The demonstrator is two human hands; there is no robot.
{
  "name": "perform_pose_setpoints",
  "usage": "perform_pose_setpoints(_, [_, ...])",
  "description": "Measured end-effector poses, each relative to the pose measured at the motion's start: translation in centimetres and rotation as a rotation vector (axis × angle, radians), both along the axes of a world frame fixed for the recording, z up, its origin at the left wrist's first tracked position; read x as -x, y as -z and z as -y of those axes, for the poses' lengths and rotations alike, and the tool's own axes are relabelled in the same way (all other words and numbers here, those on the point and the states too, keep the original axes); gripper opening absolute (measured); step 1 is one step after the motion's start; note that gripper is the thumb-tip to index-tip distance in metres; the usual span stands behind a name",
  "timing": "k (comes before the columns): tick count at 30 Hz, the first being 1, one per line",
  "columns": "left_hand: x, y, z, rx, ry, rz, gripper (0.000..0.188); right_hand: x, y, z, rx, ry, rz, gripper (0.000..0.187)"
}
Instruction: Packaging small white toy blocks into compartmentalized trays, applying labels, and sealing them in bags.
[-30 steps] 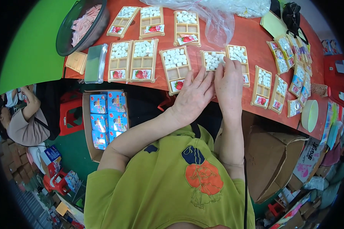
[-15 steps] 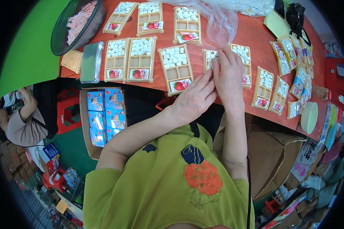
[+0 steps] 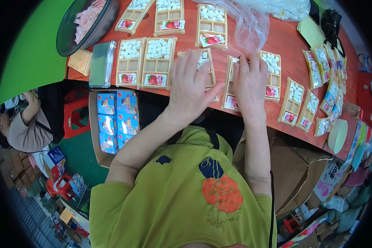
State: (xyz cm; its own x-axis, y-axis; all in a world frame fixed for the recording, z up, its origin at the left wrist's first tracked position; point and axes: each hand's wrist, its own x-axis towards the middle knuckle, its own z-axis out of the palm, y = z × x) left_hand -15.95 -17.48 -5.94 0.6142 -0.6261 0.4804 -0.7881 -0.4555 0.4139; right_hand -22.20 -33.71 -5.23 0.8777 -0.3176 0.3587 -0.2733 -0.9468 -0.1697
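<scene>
My left hand (image 3: 188,91) is open, its fingers spread above a tan compartment tray (image 3: 211,73) of white marshmallow-like pieces, most of which it hides. My right hand (image 3: 251,84) lies with fingers stretched over the upper part of another such tray (image 3: 226,87); what is under the fingertips is hidden. At that tray's near end a small strawberry-printed sachet (image 3: 231,102) shows. Right beside it, partly behind my hand, lies a filled tray (image 3: 273,72). Left of my left hand, two filled trays (image 3: 157,62) (image 3: 130,62) lie side by side, each with a sachet.
More filled trays (image 3: 211,27) lie farther back. A dark tub (image 3: 107,29) of pink sachets and stacked clear lids (image 3: 102,64) are at left. Clear plastic bags (image 3: 252,31) lie behind my hands. Wrapped packs (image 3: 313,68) and a pale green bowl (image 3: 337,136) sit at right.
My left hand has moved left, away from my right hand, over the neighbouring tray, and its fingers have spread. The right hand stays over its tray. The whole view has shifted slightly.
</scene>
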Motion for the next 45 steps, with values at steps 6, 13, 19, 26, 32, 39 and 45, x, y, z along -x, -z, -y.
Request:
perform_pose_setpoints(6, [-0.3, 0.0, 0.2, -0.157, -0.005, -0.102, 0.075, 0.1, 0.2, 0.0, -0.062, -0.100, 0.022, 0.033])
perform_pose_setpoints(13, [-0.8, 0.8, 0.3, -0.114, 0.089, -0.094, 0.073, -0.4, 0.3, 0.3, 0.018, -0.096, 0.051, 0.038])
perform_pose_setpoints(19, [-1.6, 0.0, 0.1, -0.122, 0.150, -0.021, 0.062, -0.8, 0.3, -0.3, -0.017, -0.039, -0.062, 0.040])
perform_pose_setpoints(26, [-1.3, -0.3, -0.7, -0.118, 0.199, -0.006, 0.051, -0.6, -0.1, -0.2, -0.162, -0.040, -0.091, 0.045])
perform_pose_setpoints(32, [-0.6, -1.0, -2.5, 0.021, 0.229, -0.078, 0.041, 0.4, -2.7, 0.0, -0.459, -0.076, 0.067, 0.027])
perform_pose_setpoints(39, [-0.2, -2.4, -6.9, 0.033, 0.217, -0.057, 0.033, -6.2, -2.0, -3.2, -0.058, -0.229, 0.067, 0.016])
perform_pose_setpoints(45, [-2.1, -3.5, -13.0, 0.026, -0.046, 0.089, 0.026, -7.6, -0.6, -3.6, 0.001, -0.111, -0.015, 0.018])
